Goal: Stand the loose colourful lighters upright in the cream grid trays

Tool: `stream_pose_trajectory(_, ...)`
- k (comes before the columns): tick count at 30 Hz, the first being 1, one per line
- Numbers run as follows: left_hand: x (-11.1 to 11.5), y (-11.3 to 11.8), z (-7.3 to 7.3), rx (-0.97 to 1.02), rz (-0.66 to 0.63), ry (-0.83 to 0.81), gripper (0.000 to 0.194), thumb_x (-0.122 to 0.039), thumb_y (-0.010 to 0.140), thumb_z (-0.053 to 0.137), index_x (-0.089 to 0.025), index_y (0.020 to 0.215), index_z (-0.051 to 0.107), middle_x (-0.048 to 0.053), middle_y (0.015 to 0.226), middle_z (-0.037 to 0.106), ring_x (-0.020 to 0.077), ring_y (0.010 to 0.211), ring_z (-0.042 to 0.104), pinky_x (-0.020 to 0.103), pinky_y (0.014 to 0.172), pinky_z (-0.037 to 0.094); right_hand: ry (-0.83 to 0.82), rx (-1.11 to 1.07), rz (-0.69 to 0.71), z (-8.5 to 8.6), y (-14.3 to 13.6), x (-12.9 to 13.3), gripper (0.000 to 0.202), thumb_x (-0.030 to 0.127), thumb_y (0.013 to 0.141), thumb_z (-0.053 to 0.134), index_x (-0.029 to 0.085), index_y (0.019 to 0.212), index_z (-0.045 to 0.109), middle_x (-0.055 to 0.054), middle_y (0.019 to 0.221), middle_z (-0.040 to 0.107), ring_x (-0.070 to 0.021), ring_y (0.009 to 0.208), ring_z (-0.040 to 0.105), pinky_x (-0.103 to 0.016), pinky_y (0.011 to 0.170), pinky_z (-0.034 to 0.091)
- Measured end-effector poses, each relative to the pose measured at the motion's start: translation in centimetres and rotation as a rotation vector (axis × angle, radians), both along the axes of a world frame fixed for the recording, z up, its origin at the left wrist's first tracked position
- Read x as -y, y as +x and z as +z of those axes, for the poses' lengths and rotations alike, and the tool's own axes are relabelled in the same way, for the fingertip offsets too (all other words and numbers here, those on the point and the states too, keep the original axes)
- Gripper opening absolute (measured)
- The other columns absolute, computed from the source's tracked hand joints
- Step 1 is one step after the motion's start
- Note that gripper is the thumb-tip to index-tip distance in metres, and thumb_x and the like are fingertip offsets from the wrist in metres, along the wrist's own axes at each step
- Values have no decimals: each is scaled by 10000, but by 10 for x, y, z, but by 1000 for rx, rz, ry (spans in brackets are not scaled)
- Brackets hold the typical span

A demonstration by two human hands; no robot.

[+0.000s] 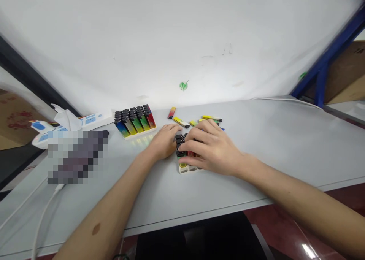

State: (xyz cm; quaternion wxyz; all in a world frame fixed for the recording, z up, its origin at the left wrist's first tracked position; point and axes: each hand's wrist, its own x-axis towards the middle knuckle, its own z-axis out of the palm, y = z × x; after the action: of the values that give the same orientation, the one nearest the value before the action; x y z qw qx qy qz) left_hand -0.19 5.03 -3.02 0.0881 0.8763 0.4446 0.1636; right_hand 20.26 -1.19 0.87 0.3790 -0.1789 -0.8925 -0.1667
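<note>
A white holder (184,170) with empty slots along its front edge stands near the middle of the table, partly filled with upright black-topped lighters. My right hand (212,148) is over it, fingers curled round a green-yellow lighter (182,160) at its left front. My left hand (167,141) rests against the holder's left side, fingers bent; whether it grips anything is hidden. Behind the hands lie loose lighters, among them a red one (171,112) and a yellow one (181,122). Farther left stands a second holder (140,134) filled with rows of coloured lighters.
A white power strip (98,118) with plugs runs along the table's back left. In front of it lies a dark, pixelated object (82,155) with a white cable. A white wall rises behind the grey table (159,199); a blue frame (321,77) stands at the right.
</note>
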Motion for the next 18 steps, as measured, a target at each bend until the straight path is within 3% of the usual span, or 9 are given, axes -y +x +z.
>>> stream_pose_trajectory(4, 2, -1, 3, 9, 14, -26, 419, -209, 790, 623, -249, 1207, 630, 57, 1347, 624, 298, 1271, 524, 471, 1109, 436, 27, -65, -6, 6, 5, -5, 296, 454, 949, 621, 193, 838, 705, -47, 775, 684, -211, 817, 493, -355, 747, 381)
stream_pose_trajectory(6, 2, 0, 4, 8, 34, -32, 430, -197, 802, 601, -230, 1230, 617, 75, 1371, 612, 300, 1288, 519, 466, 1112, 438, 17, -116, -114, 11, 16, -16, 325, 417, 995, 540, 195, 813, 691, -48, 740, 673, -208, 797, 500, -357, 742, 367)
stream_pose_trajectory(8, 3, 1, 6, -4, 53, -44, 453, -177, 799, 588, -200, 1251, 601, 102, 1406, 588, 302, 1317, 504, 460, 1129, 425, -64, -134, -329, 14, 33, -32, 369, 368, 1024, 454, 193, 786, 676, -61, 733, 667, -214, 787, 508, -363, 745, 358)
stream_pose_trajectory(10, 3, 1, 7, -15, 63, -53, 477, -162, 789, 586, -176, 1265, 588, 125, 1428, 570, 304, 1340, 490, 454, 1145, 411, -243, -86, -565, 14, 53, -48, 419, 365, 1031, 388, 185, 759, 652, -84, 771, 670, -221, 780, 529, -366, 739, 359)
stream_pose_trajectory(13, 3, 1, 8, -20, 55, -56, 491, -156, 778, 585, -178, 1269, 578, 133, 1419, 574, 303, 1340, 496, 458, 1138, 420, -675, 85, -771, 9, 78, -68, 500, 493, 1024, 322, 198, 790, 651, -95, 815, 692, -221, 729, 574, -344, 654, 361)
stream_pose_trajectory(15, 4, 0, 8, -18, 49, -52, 497, -153, 780, 575, -182, 1277, 568, 136, 1422, 570, 301, 1340, 498, 466, 1129, 429, -851, 209, -833, 5, 86, -74, 443, 596, 938, 466, 212, 840, 663, -97, 883, 713, -234, 749, 605, -335, 613, 359)
stream_pose_trajectory(18, 3, -1, 7, -26, 46, -54, 510, -147, 789, 555, -161, 1299, 553, 149, 1441, 549, 295, 1358, 484, 461, 1140, 417, -921, 337, -860, 0, 88, -77, 300, 528, 823, 647, 229, 847, 659, -80, 908, 722, -240, 770, 623, -328, 578, 357)
